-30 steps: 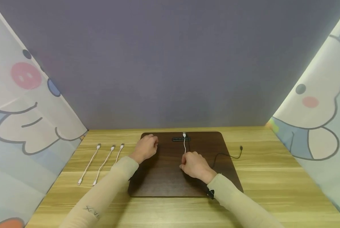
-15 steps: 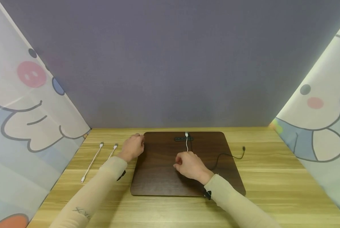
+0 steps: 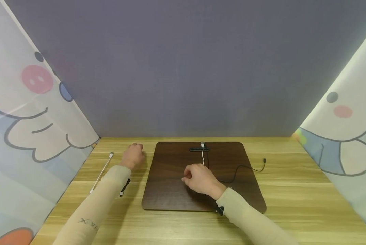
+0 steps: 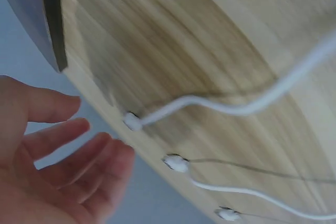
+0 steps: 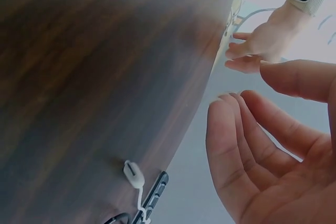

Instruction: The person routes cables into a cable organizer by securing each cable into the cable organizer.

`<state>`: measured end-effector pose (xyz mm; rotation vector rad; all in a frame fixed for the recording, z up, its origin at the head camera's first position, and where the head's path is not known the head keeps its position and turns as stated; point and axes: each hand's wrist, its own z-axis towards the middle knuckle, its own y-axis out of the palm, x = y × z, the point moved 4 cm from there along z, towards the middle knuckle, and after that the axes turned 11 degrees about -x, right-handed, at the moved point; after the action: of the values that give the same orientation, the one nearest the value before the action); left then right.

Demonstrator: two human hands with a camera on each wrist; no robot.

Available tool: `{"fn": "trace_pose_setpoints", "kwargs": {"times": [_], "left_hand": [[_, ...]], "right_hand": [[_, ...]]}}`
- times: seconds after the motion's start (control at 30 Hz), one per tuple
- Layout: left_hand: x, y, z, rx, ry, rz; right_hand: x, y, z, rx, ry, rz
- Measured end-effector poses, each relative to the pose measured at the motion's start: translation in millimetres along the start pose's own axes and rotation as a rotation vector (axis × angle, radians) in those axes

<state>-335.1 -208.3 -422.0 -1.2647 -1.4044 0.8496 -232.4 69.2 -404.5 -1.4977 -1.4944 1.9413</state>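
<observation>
My left hand hovers over the table at the left, its fingers loosely bent and holding nothing. In the left wrist view, a white USB cable's plug lies just beyond the fingertips, with two more white plugs past it. Over the dark brown board, my right hand has its thumb apart from bent fingers, with nothing between them. A black cable clip sits at the board's back, with a white cable and a black cable running from it. My right hand hides the white cable's lower part.
A white cable lies at the table's left, partly behind the left sleeve. The black cable's small plug rests right of the board on the wooden table. A grey panel stands behind, with printed cloth at both sides.
My left hand has moved left, off the board and over to the white cables. My right hand has shifted slightly left, and a gap between its thumb and fingers now shows.
</observation>
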Motion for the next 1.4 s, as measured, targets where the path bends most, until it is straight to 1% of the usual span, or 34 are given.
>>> {"fn": "trace_pose_setpoints", "kwargs": {"times": [0.07, 0.17, 0.37, 0.5, 0.67, 0.77, 0.87, 0.97, 1.03, 1.1, 1.17, 1.2, 1.23, 1.33, 1.4], "left_hand": [[-4.6, -0.1, 0.1, -0.020, -0.026, 0.002], [-11.0, 1.1, 0.4, -0.032, -0.059, -0.003], [-17.2, 4.7, 1.2, -0.035, -0.091, -0.027], [-16.5, 5.0, 2.6, -0.027, -0.104, -0.069], [-13.4, 4.3, 7.8, -0.022, -0.101, -0.116], [-12.5, 4.1, 11.6, -0.035, -0.120, -0.135], [-11.9, 2.3, 12.2, -0.046, -0.147, -0.168], [-10.4, -0.2, 10.5, -0.057, -0.174, -0.220], [-8.7, -1.1, 8.6, -0.084, -0.186, -0.276], [-7.5, -0.7, 7.8, -0.109, -0.188, -0.324], [-5.4, -0.7, 6.4, -0.131, -0.175, -0.346], [-4.3, -0.4, 6.3, -0.141, -0.170, -0.349], [-3.5, -0.6, 6.1, -0.146, -0.159, -0.334], [-1.1, -1.0, 6.4, -0.160, -0.116, -0.321], [0.4, -0.9, 6.8, -0.169, -0.095, -0.333]], "right_hand": [[-0.9, 1.3, 0.4, -0.004, -0.005, 0.006], [-2.4, 3.1, 0.8, -0.008, -0.020, 0.015], [-6.2, 5.5, 3.1, -0.013, -0.040, 0.022], [-9.1, 6.6, 4.7, -0.019, -0.041, 0.029], [-10.2, 7.0, 5.7, -0.019, -0.034, 0.026], [-9.9, 7.3, 5.7, -0.026, -0.031, 0.037], [-9.5, 7.9, 6.1, -0.034, -0.029, 0.044], [-9.6, 8.4, 7.1, -0.032, -0.032, 0.042], [-9.5, 9.4, 7.9, -0.033, -0.034, 0.042], [-9.7, 10.5, 8.9, -0.032, -0.039, 0.041], [-9.6, 12.0, 10.0, -0.036, -0.039, 0.043], [-9.8, 12.7, 10.3, -0.040, -0.040, 0.045], [-10.3, 13.4, 10.9, -0.041, -0.041, 0.047], [-11.6, 15.6, 13.0, -0.045, -0.042, 0.054], [-12.6, 17.1, 14.7, -0.050, -0.046, 0.066]]}}
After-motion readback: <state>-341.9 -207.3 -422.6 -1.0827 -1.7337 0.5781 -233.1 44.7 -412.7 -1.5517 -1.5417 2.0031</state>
